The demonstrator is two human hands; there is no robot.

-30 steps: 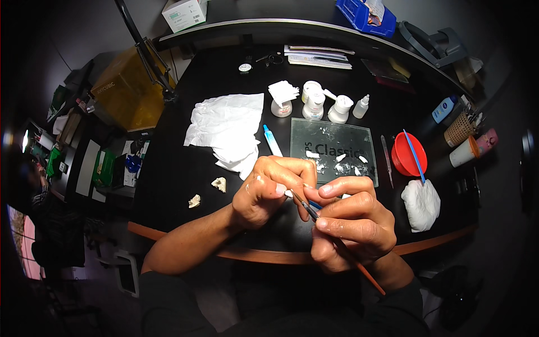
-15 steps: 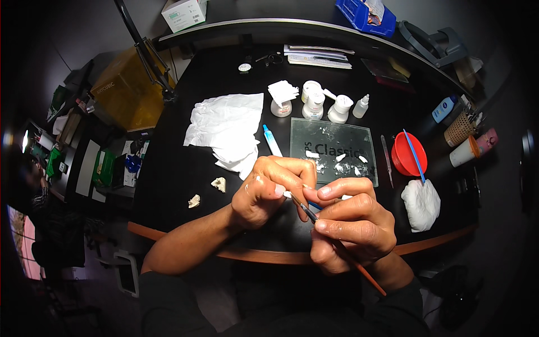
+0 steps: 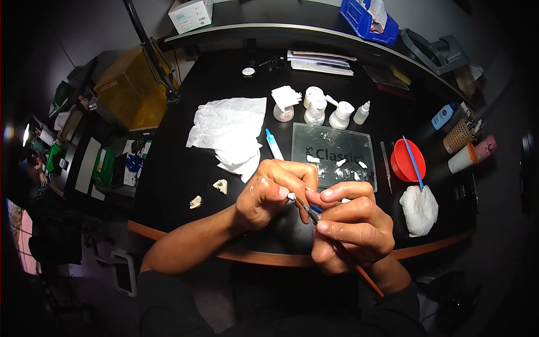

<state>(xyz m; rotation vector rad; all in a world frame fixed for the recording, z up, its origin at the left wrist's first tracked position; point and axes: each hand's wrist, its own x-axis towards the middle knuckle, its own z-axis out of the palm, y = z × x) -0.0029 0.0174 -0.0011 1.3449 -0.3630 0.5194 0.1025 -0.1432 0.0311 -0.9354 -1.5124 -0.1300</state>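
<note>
My left hand (image 3: 263, 197) pinches a small white tooth-like piece (image 3: 291, 196) between thumb and fingers. My right hand (image 3: 362, 227) is closed around a thin brush (image 3: 359, 271) with a reddish-brown handle and dark ferrule. Its tip points up and left, at or very near the white piece; whether they touch is too small to tell. Both hands meet above the front of the black table. Just beyond them lies a glass slab (image 3: 331, 140) with several white tooth-like bits and smears of white powder. Part of something blue shows between the hands.
Left lie white paper towels (image 3: 227, 126), a blue-white tube (image 3: 273, 145) and two cream tooth-model pieces (image 3: 220, 187). Behind the slab stand white jars (image 3: 316, 109) and a dropper bottle (image 3: 362, 113). Right are tweezers (image 3: 386, 167), a red bowl (image 3: 400, 160) with a blue stick, and wadded white tissue (image 3: 418, 210).
The whole scene has shifted slightly downward in the picture. My hands keep nearly the same pose, with the white piece and the brush still held close together.
</note>
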